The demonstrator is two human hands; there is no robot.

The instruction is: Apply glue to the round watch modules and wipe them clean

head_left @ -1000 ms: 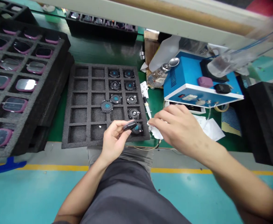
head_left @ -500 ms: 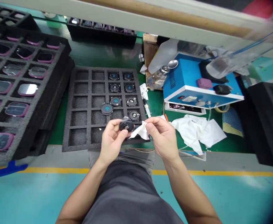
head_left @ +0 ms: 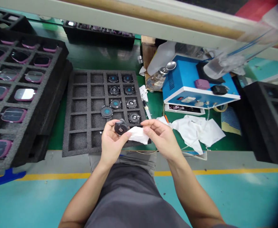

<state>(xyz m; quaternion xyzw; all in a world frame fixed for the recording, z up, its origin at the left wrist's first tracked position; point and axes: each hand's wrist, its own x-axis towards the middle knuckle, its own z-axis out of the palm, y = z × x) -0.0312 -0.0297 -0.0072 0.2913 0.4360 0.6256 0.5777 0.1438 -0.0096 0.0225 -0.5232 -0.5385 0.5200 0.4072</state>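
Observation:
My left hand (head_left: 112, 142) is closed around a round black watch body (head_left: 121, 128), held tilted above the near part of a grey foam tray (head_left: 77, 125). A white wiping cloth (head_left: 139, 135) stretches from my left thumb across to my right hand (head_left: 163, 137). The right thumb and fingertips are at the cloth's upper right edge, bent around it. Several round watches sit in the tray's right-hand compartments; one watch (head_left: 107, 111) rests over a divider, beside another watch (head_left: 115, 103).
Foam trays of purple-rimmed square watches (head_left: 13, 114) are stacked at left. To the right are a syringe (head_left: 146, 110), crumpled white cloths (head_left: 188, 129), a blue box-shaped device (head_left: 195, 85) and a glass bottle (head_left: 158, 79). A shelf beam (head_left: 120, 22) crosses above the table.
The cloth has gone from a bunched, hanging piece to a flatter, spread one reaching my left thumb. The watch body has shifted slightly left in view, along with the whole scene.

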